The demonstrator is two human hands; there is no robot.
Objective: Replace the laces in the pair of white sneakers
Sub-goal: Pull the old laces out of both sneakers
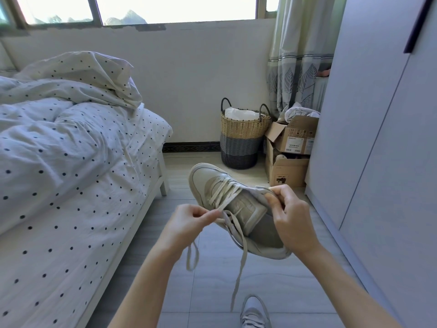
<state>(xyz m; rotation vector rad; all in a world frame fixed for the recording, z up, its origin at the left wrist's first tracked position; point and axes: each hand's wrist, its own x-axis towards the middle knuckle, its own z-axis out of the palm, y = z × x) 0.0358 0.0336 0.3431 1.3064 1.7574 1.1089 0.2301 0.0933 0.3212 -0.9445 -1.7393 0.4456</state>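
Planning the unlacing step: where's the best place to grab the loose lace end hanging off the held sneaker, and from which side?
Probably pinch the lace high up, just below where it leaves the top eyelets, coming from the left hand side. There it is nearly taut and flat; lower down it dangles free and would swing. The right hand already grips the sneaker at the collar and blocks that side.

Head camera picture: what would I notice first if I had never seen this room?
First the white sneaker in mid-air at the centre, with the right hand gripping its collar while the left hand pinches its lace, which dangles toward the floor. Then the polka-dot bed on the left, and the woven basket by the far wall.
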